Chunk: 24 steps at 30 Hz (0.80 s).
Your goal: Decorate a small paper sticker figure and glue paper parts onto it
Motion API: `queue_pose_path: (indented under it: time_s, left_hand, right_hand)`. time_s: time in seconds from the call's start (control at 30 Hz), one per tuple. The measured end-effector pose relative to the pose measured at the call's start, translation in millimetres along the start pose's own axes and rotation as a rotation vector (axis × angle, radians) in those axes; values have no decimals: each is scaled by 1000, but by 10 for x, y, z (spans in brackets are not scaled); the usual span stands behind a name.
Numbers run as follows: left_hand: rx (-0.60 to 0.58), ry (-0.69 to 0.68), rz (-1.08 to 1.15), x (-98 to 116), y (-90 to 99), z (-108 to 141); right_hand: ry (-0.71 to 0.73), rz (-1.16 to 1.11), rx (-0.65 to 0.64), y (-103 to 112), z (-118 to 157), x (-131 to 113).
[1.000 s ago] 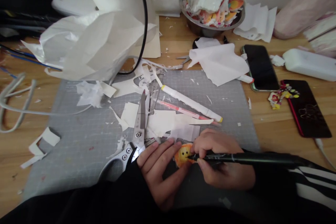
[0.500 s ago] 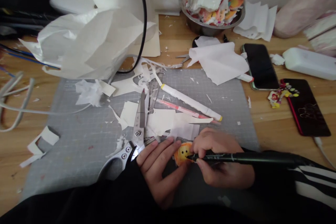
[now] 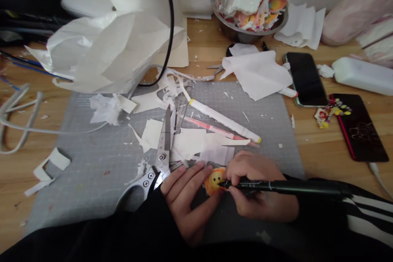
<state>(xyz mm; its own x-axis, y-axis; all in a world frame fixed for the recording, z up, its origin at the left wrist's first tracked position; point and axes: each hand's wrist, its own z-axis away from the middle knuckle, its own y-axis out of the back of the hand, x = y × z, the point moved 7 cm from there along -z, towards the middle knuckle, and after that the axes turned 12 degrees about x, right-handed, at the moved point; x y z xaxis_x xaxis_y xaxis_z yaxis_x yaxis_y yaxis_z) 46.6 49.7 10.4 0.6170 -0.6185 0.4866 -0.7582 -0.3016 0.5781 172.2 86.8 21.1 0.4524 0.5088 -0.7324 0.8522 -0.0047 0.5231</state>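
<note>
A small orange and yellow cutout (image 3: 212,187) with two black eye dots lies at the front of the grey cutting mat (image 3: 98,180). My left hand (image 3: 187,200) rests flat beside it, fingers stretched out, with fingertips and thumb at its edge. In my right hand (image 3: 258,188) is a black marker pen (image 3: 297,186), pinched between thumb and fingers, its tip on the cutout's yellow face. Large scissors (image 3: 164,145) lie just left of my left hand, handles partly under my sleeve. White paper pieces (image 3: 189,141) are spread beyond my fingers.
A white marker (image 3: 225,120) and a pink pen (image 3: 211,127) lie on the mat. Behind stands a metal bowl (image 3: 236,35) of colourful cutouts. Crumpled white sheeting (image 3: 107,55) and a black cable (image 3: 171,20) are at back left, two phones (image 3: 304,78) at right.
The view has shifted very slightly. Both hands keep their places, and the pen tip stays on the cutout's face.
</note>
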Motion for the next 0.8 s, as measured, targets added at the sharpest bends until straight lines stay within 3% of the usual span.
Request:
queue_pose_path:
  time_s: [0.5,0.57,0.7,0.8]
  left_hand:
    - [-20,-25,-12,-7,-5,11]
    - [-23,-27,-7,-11,-10,21]
    - [13,21,22,-10,13,1]
    - [48,61,51,7,71,-54]
  right_hand:
    - [-99,-51,-20,9,54,21]
    - [-230,-182,51,61,63,90]
    - [-536,-532,334,225,47,358]
    - [-523,-514,463,360,-29,484]
